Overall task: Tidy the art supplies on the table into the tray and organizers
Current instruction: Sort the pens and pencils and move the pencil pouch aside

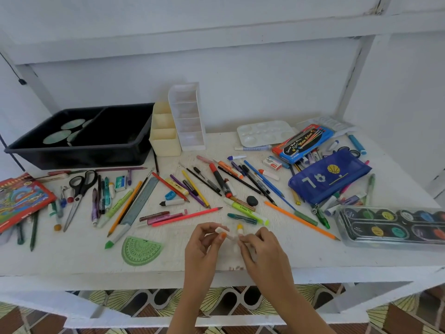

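White stick (pixel 225 233), long axis left-right.

We see a white painted table (pixel 72 261) carrying a black plastic tray (pixel 79 158) at its back left, a cream plastic organizer (pixel 166 143) just beside it, a green semicircular protractor (pixel 140 250), a blue mesh pouch (pixel 337 179) and black-handled scissors (pixel 80 189).

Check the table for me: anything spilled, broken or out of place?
Nothing looks spilled or broken. Pens and pencils lie scattered across the table, while the cream organizer and white organizer look empty. Reddish marks on the table's front edge may be chipped paint.
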The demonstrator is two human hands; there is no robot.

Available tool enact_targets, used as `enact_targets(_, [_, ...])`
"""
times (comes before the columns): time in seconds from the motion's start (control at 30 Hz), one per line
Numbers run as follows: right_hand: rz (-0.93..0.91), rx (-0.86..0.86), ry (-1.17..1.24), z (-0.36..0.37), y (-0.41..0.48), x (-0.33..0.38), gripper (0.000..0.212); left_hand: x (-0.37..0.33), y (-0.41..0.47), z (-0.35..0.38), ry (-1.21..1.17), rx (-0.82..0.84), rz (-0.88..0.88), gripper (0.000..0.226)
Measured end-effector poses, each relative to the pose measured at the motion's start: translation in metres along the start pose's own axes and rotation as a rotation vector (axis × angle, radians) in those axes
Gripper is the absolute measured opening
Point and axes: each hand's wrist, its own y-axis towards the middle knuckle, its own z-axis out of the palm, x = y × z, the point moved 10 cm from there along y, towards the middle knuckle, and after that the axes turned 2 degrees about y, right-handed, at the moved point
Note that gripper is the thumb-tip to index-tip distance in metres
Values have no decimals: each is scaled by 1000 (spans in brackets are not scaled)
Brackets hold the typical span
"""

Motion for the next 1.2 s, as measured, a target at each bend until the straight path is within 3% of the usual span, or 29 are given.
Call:
enact_targets(0.1, [80, 12, 159, 3, 7, -17, 5, 0, 1, -3, -16, -53, -3, 13])
enact_targets(0.23, [173, -19, 369, 3, 6, -33, 24, 5, -1, -3, 13, -111, -23, 12])
enact_targets(0.43, [139, -64, 324, 2, 8, -34, 28, -4, -7, 11, 316, 8, 196, 24])
enact_targets(0.57, [110, -74, 302, 1, 8, -32, 29, -13, -17, 27, 527, 180, 449, 13])
enact_targets(0.67, [102, -68, 299, 0, 9, -31, 28, -6, -16, 31, 554, 257, 443, 17])
enact_targets(0.83, [98, -88, 282, -1, 9, -31, 26, -3, -16, 35, 639, 250, 467, 17])
enact_targets(1.0, [93, -92, 281, -2, 9, -30, 25, -4, -20, 41, 690, 238, 522, 33])
enact_targets(1.2, [102, -80, 265, 0, 9, -29, 26, 2, -17, 40, 703, 251, 479, 31])
